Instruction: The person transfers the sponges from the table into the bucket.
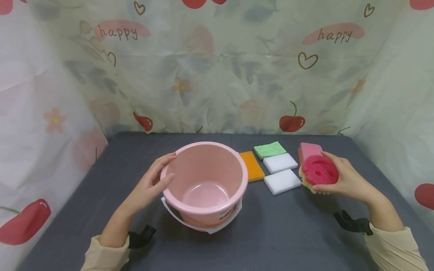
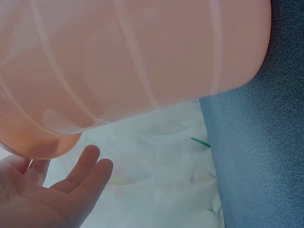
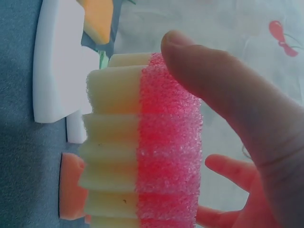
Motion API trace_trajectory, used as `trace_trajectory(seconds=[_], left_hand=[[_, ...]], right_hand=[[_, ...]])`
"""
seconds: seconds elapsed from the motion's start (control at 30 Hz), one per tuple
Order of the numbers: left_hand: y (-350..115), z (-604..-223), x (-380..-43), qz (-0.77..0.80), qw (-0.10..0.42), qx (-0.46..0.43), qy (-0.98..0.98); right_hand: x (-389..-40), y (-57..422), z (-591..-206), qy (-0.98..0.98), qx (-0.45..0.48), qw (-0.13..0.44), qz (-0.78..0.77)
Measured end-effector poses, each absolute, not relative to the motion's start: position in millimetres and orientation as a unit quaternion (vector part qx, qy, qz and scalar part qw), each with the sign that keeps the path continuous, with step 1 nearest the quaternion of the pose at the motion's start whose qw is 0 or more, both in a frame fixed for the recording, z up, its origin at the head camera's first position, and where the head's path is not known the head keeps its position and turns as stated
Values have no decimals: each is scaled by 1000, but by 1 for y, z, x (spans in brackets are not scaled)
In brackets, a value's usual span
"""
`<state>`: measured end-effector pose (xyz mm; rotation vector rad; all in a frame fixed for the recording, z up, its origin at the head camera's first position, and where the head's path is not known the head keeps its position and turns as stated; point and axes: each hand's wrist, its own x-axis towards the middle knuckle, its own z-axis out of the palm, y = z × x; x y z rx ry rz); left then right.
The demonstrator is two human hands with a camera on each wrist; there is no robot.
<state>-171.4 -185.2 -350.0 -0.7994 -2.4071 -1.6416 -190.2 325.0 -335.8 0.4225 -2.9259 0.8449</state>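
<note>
A pink bucket (image 1: 203, 207) stands upright on the dark tabletop, its white handle (image 1: 190, 224) hanging down at the front. My left hand (image 1: 154, 180) grips the bucket's left rim, with the thumb and a fingertip over the edge. In the left wrist view, other fingers (image 2: 90, 175) stretch out beside the bucket's ribbed wall (image 2: 156, 52). On the right, my right hand (image 1: 349, 177) holds a round two-layer sponge (image 1: 318, 171) by its edges, thumb on the near side. This sponge has a red face with holes and a cream, scalloped layer (image 3: 114, 152) below.
Between bucket and right hand lie an orange sponge (image 1: 251, 167), a green sponge (image 1: 270, 149) and two white sponges (image 1: 279, 163). A pink sponge block (image 1: 309, 149) sits just behind the round one. Patterned cloth (image 1: 220, 75) walls the table's back and sides.
</note>
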Motion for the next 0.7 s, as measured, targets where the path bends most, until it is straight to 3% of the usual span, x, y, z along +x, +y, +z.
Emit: trace_trajectory(seconds=[0.7], left_hand=[[-185,-350,-171,-540,61,-267,-796]], right_hand=[[-195,305,-319,-945,151,66,282]])
